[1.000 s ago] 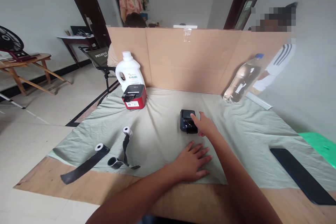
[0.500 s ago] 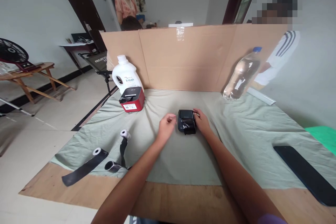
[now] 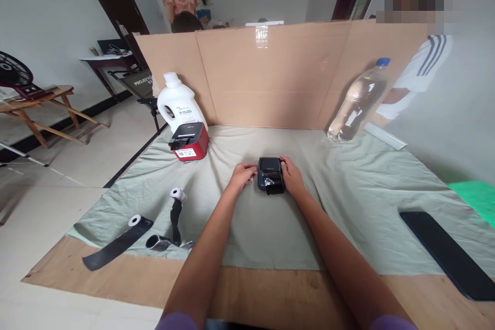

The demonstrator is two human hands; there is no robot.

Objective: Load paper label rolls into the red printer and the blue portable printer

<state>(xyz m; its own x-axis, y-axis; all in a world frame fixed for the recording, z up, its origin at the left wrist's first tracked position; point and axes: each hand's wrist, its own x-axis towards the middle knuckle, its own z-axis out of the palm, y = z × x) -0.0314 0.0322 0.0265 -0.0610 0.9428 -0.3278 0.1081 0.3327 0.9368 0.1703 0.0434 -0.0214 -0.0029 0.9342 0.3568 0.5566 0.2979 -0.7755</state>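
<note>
A small black printer (image 3: 270,165) with a glossy black strip hanging over its front lies on the green cloth (image 3: 255,237). At its right side, my right hand (image 3: 291,174) grips the edge with bent fingers. My left hand (image 3: 243,174) is on the other side, its fingers closed and their tips at the printer's left edge. Several black-and-white paper rolls, two of them a roll with a long dark strip (image 3: 124,241) and a small roll with a dark tail (image 3: 176,209), lie to the left.
A red and black printer (image 3: 193,145) stands before a white jug (image 3: 180,100) at the back left. A water bottle (image 3: 358,103) leans on the cardboard panel (image 3: 266,77). A dark phone (image 3: 448,252) lies right. Two people are beyond the panel.
My left hand has moved in to the printer's left edge, and its fingers have closed there. My right hand stays on the right side. The whole view has shifted slightly.
</note>
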